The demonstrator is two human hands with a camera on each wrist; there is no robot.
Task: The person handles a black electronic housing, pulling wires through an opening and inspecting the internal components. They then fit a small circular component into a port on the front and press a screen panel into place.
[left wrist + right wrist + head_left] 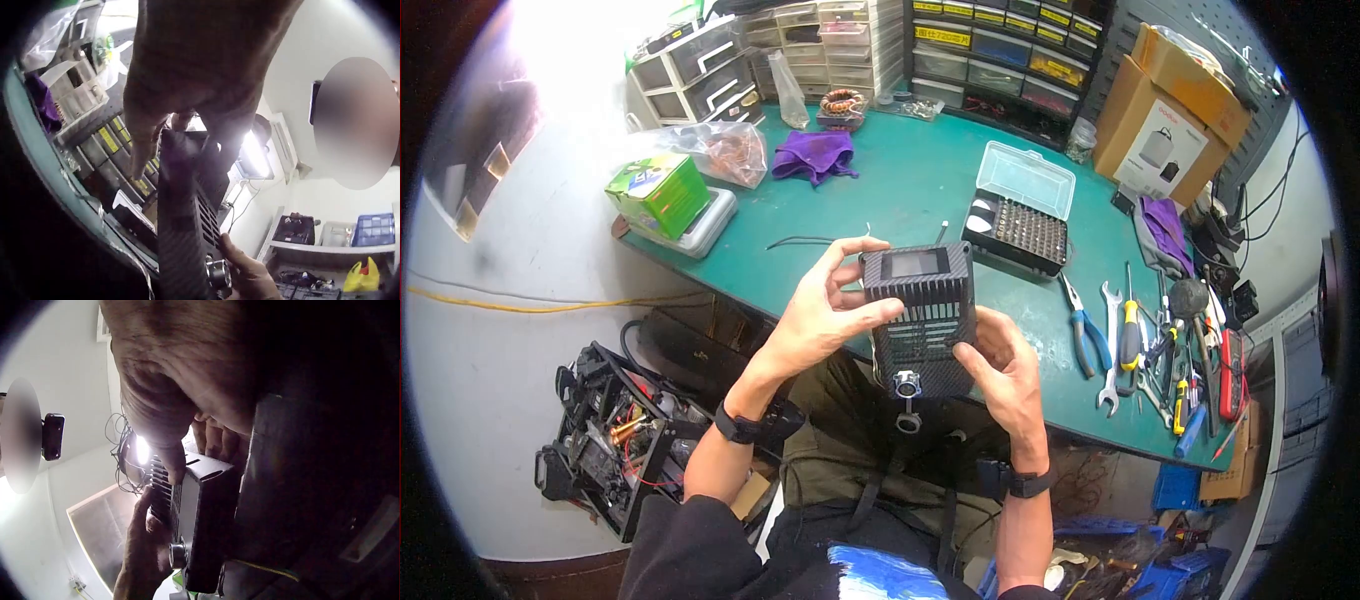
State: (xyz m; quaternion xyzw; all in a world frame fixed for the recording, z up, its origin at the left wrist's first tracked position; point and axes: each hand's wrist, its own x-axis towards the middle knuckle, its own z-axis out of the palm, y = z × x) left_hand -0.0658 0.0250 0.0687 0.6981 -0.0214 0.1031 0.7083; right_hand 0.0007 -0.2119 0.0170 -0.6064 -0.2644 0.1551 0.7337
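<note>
Between both hands, in front of the body, is a black carbon-patterned electronics housing (924, 345) with a small dark screen (916, 262), slotted vents and a silver round fitting (907, 383) near its lower end. The left hand (825, 305) grips its upper left side, thumb across the front face and fingers at the top edge. Along the lower right side the right hand (1003, 372) holds it, its thumb on the front. In the right wrist view the housing (212, 531) is seen from its end, the silver fitting (178, 555) sticking out.
A green workbench (900, 185) lies ahead. On it are an open bit case (1020, 225), pliers (1083, 325), wrenches and screwdrivers at right, a purple cloth (814, 155) and a green box (658, 193) at left. A frame with wiring (625, 435) stands on the lower left.
</note>
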